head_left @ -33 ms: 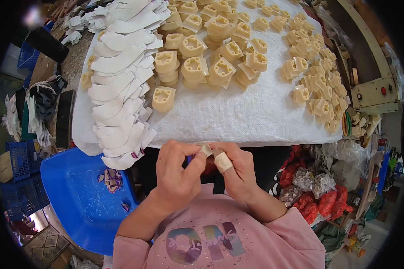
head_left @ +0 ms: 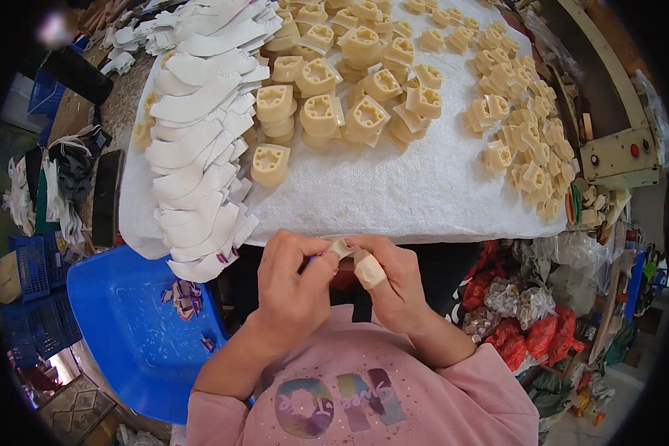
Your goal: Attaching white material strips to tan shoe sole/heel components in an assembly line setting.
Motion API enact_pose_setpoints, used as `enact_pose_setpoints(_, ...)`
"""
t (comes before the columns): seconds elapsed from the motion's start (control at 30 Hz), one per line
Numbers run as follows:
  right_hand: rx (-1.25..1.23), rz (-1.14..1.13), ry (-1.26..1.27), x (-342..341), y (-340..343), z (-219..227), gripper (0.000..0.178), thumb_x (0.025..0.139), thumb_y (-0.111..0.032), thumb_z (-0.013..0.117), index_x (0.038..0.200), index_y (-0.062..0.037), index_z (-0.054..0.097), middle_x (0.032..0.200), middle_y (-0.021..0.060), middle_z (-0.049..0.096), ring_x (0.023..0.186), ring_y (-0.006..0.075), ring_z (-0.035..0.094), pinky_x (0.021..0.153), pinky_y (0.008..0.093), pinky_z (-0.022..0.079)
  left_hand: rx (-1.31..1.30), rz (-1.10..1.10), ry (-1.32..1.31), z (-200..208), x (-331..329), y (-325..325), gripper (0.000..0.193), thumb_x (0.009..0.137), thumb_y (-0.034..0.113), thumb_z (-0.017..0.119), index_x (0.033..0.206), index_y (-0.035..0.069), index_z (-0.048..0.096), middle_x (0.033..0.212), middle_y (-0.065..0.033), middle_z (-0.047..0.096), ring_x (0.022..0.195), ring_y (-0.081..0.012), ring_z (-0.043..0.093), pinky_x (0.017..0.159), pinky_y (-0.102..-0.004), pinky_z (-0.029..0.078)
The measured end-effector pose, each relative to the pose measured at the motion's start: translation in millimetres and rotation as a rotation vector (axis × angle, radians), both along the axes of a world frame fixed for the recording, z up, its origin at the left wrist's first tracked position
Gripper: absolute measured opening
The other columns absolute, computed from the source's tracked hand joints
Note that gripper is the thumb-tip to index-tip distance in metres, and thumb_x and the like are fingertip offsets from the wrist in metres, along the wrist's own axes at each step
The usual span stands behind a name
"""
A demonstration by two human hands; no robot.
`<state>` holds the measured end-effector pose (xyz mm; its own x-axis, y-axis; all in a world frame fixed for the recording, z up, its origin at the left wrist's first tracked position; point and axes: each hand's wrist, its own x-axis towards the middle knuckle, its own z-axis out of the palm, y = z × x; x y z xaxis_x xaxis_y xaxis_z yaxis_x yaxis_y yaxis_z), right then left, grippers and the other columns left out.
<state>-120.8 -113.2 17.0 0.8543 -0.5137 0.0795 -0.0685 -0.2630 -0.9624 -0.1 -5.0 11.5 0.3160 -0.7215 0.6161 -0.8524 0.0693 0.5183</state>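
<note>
In front of the table's near edge, my left hand (head_left: 296, 279) and my right hand (head_left: 391, 281) meet, both closed. A small pale cream piece (head_left: 341, 249) is pinched between their fingertips; its lower part is hidden, so its exact kind is unclear. A bit of purple shows behind the left fingers. Pale wrapping covers my right thumb. Beyond my hands, cream moulded heel-like blocks (head_left: 270, 165) with holed tops stand in stacks on the white woven cloth (head_left: 334, 201). To the left, white curved cut pieces (head_left: 193, 189) overlap in a long row.
Smaller cream blocks (head_left: 531, 141) are heaped at the table's right. A blue plastic basin (head_left: 126, 327) at lower left holds purple-and-white scraps (head_left: 183, 299). A dark phone (head_left: 108, 197) lies left of the cloth. Red plastic bags (head_left: 535, 334) and clear wrapping sit at lower right.
My fingers have shifted very slightly around the small cream piece, and my right thumb has tilted a little. Everything else is as before.
</note>
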Motion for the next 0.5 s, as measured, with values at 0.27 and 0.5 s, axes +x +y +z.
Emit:
enact_pose_setpoints(0.27,0.782,0.320,0.004,1,-35,-10,0.046,0.079,-0.005,0.070,0.119,0.0000,0.050,0.101,0.0074,0.060,0.094,0.0154,0.060,0.084,0.0297,0.049,-0.138,-0.288,0.537,-7,2,5,0.027,0.061,-0.018,0.063,0.074,0.002,0.050,0.088,-0.0136,0.062,0.079,-0.0289,0.064,0.067,-0.0342,0.053)
enact_pose_setpoints(0.5,0.686,0.370,0.004,5,-32,-11,0.037,0.082,-0.007,0.068,0.114,0.0001,0.051,0.095,0.0090,0.062,0.086,0.0142,0.060,0.079,0.0298,0.050,-0.067,-0.262,0.362,2,0,10,0.024,0.063,-0.015,0.065,0.075,0.000,0.051,0.088,-0.0154,0.061,0.077,-0.0276,0.061,0.065,-0.0308,0.051)
